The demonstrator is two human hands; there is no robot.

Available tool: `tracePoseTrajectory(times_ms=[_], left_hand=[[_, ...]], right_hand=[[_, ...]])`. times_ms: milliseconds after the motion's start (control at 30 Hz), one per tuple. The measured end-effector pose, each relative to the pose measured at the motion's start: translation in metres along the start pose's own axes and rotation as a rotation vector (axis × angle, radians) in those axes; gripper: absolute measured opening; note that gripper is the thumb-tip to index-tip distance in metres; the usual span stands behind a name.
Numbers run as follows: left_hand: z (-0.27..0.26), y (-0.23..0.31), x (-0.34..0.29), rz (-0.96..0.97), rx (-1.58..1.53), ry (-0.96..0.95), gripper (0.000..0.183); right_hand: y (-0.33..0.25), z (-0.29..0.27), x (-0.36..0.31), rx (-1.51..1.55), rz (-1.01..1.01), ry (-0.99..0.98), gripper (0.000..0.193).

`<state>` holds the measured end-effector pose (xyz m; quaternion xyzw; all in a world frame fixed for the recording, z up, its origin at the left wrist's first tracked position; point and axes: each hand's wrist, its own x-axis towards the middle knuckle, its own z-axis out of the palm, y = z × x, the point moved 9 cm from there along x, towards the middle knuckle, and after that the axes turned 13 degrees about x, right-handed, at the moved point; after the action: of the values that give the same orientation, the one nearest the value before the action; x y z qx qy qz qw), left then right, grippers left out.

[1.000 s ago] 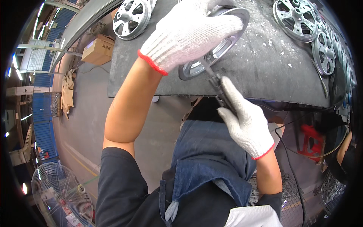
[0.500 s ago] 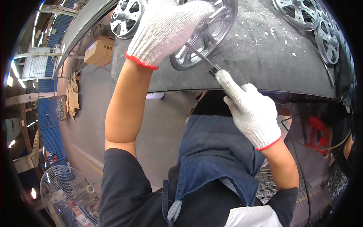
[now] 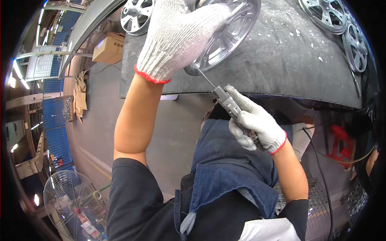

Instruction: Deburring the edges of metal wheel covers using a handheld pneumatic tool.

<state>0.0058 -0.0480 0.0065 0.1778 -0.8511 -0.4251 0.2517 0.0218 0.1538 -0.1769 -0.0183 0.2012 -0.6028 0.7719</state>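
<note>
Over the table's near edge, a silver spoked wheel (image 3: 240, 41) is held tilted by my left hand (image 3: 181, 38), in a white knit glove with a red cuff. The glove covers part of the wheel, and the fingertips are hidden. My right hand (image 3: 259, 124), gloved the same way, is closed round a slim tool (image 3: 228, 105) with a grey and black body. A thin metal rod (image 3: 205, 77) sticks out of the tool toward the wheel's lower rim. Whether its tip touches the wheel is hard to tell.
A dark table (image 3: 277, 74) bears pale chips. Another wheel (image 3: 136, 18) lies at the far left, and several more wheels (image 3: 327, 16) lie at the far right beside a thin rod (image 3: 356, 84). A cardboard box (image 3: 107, 49), a fan (image 3: 76, 205) and a black cable (image 3: 321, 182) are around.
My right hand has drawn down and a little left with the tool, and more of its body shows. The wheel has shifted slightly and tilts differently in my left hand.
</note>
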Motion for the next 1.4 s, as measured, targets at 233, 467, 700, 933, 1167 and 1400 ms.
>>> tracePoseTrajectory(times_ms=[233,467,700,933,1167,1400], left_hand=[[-0.008,0.006,0.009,0.099,0.256,0.034,0.045],[-0.007,-0.004,0.009,-0.001,0.111,0.013,0.046],[-0.009,-0.021,0.003,-0.042,0.013,0.034,0.048],[-0.027,-0.044,-0.036,-0.095,-0.232,0.146,0.052],[-0.045,-0.045,-0.071,-0.164,-0.226,0.299,0.056],[-0.047,-0.066,-0.072,-0.112,-0.244,0.316,0.055]], right_hand=[[-0.046,0.014,-0.006,-1.469,-0.825,0.224,0.070],[-0.055,0.024,-0.012,-1.933,-0.773,0.440,0.066],[-0.063,0.028,-0.013,-1.989,-0.835,0.467,0.066],[-0.022,0.020,-0.001,-1.660,-0.709,0.339,0.069],[0.017,-0.006,0.016,-0.326,0.060,0.153,0.082],[-0.025,0.019,-0.016,-1.460,-0.510,0.148,0.081]])
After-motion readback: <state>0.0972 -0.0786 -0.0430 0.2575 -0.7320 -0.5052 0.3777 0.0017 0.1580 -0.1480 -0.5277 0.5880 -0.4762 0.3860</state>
